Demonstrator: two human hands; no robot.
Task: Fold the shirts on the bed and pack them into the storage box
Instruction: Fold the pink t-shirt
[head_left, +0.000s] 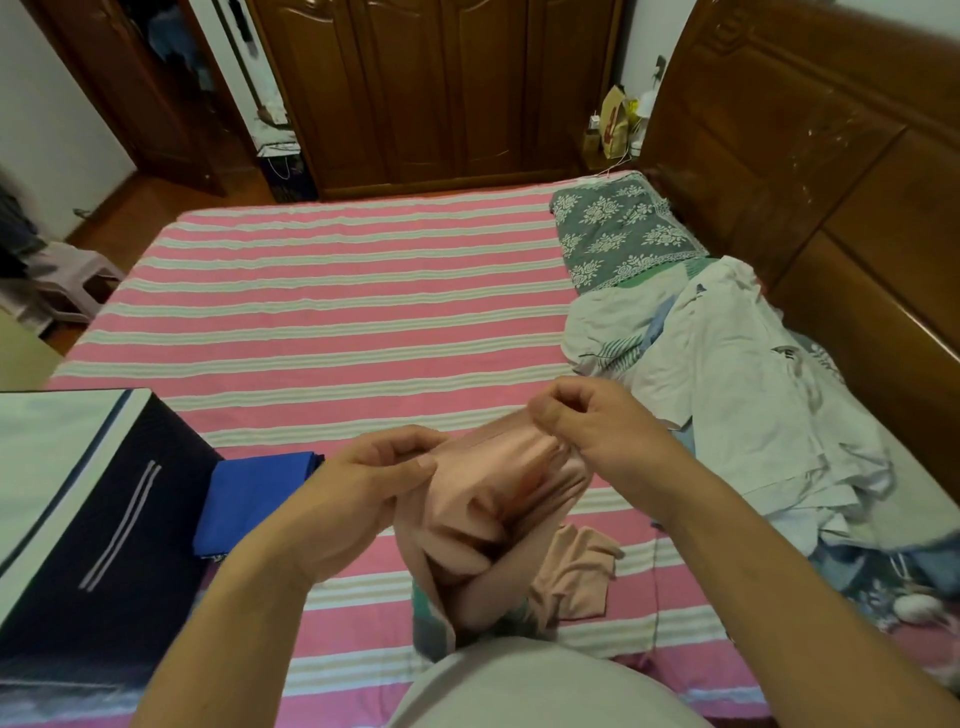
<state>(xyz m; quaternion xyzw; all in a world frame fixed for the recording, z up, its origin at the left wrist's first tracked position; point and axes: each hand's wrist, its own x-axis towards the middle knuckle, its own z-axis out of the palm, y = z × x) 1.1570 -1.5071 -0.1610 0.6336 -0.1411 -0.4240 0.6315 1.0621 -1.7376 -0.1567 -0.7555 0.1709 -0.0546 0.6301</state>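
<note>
Presently a peach shirt (498, 499) is held bunched above the striped bed (332, 312), right of the storage box (104, 499), pinched by the left hand (374, 483) and right hand (597, 431). Folding seems just begun; spreading it flat is judged next.

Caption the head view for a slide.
Both hands lift a peach shirt above the striped bed, beside the storage box.

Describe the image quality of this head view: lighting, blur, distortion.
Head view: dim, warm indoor light with soft shadows; wide-angle lens bows the brown wooden headboard and the pink striped bedsheet; the left edge around the pale plastic stool is smeared; both hands, left and right, and the peach fabric shirt are slightly soft.
</note>
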